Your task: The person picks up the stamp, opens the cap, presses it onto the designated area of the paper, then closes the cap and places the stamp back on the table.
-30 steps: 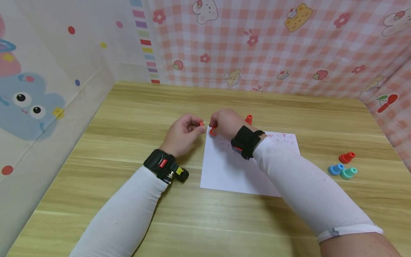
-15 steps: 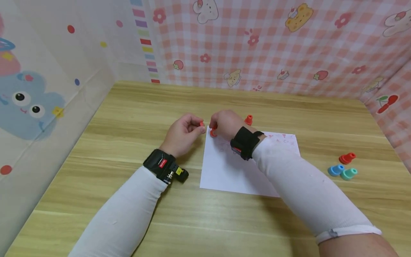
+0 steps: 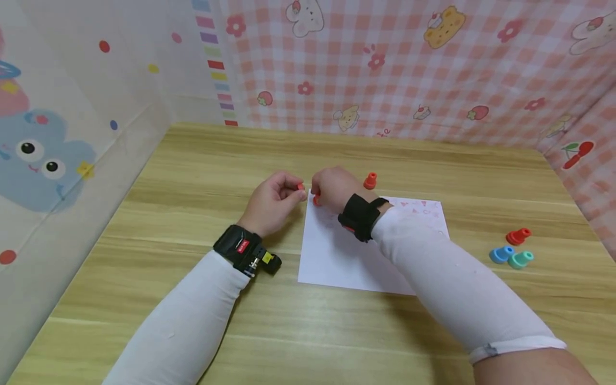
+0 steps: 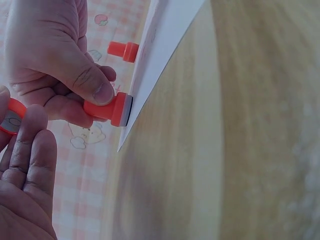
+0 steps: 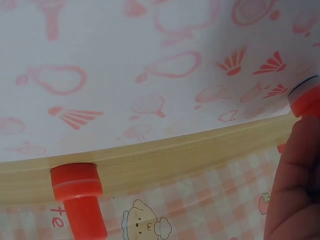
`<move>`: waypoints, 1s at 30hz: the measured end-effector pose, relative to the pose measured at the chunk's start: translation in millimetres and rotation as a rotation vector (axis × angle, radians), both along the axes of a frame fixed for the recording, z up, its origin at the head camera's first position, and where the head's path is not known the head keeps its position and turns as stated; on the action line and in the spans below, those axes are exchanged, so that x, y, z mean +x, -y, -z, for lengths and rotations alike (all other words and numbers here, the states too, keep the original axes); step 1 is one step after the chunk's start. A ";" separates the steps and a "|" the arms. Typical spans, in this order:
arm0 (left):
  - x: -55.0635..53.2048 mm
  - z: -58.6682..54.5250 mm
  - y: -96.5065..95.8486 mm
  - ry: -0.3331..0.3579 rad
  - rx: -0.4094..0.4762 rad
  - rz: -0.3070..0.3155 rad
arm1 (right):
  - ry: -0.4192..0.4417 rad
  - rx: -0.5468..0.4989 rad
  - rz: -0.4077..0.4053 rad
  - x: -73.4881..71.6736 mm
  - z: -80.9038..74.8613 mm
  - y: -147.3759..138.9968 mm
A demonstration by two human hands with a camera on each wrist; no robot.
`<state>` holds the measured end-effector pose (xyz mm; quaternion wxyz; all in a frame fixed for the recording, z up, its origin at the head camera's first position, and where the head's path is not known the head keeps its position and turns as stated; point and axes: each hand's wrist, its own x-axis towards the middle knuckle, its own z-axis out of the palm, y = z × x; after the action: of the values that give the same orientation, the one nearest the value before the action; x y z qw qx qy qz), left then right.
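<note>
My right hand [image 3: 337, 187] grips a red toy stamp [image 4: 107, 109] by its handle. The stamp's face is down at the far left corner of the white paper [image 3: 337, 262]. Faint red prints [image 5: 175, 65] of shuttlecocks and rackets run along the paper's far side. Just left of the paper, my left hand [image 3: 274, 200] pinches a small red cap [image 4: 19, 106] between thumb and fingers; the cap's round inside shows a faint mark in the left wrist view.
Behind the paper's far edge stands another red stamp [image 3: 370, 181]. To the right of the paper are a red stamp [image 3: 518, 236], a blue stamp [image 3: 501, 254] and a teal stamp [image 3: 521, 260] on the wooden table [image 3: 269, 321]. A checked cloth [image 3: 409, 80] hangs at the back.
My right wrist has tilted slightly left, so the stamp behind the paper shows more fully. The left hand keeps its hold on the cap; the head view has shifted a little.
</note>
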<state>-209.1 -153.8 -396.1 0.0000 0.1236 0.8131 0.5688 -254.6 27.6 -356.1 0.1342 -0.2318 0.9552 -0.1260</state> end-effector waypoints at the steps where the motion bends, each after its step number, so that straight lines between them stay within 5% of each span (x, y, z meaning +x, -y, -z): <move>1: 0.1 0.1 0.0 0.000 0.003 0.000 | -0.012 0.004 -0.014 -0.4 0.8 0.0; 11: -0.1 0.4 -1.5 -0.011 0.015 -0.005 | -0.040 0.007 -0.051 -2.7 2.0 0.1; 30: 0.4 -0.1 -3.9 0.000 -0.009 -0.007 | -0.017 -0.009 0.002 0.5 3.2 -1.6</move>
<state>-208.8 -149.9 -396.1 -0.0015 0.1207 0.8161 0.5652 -254.1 29.2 -359.3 0.1250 -0.2325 0.9559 -0.1285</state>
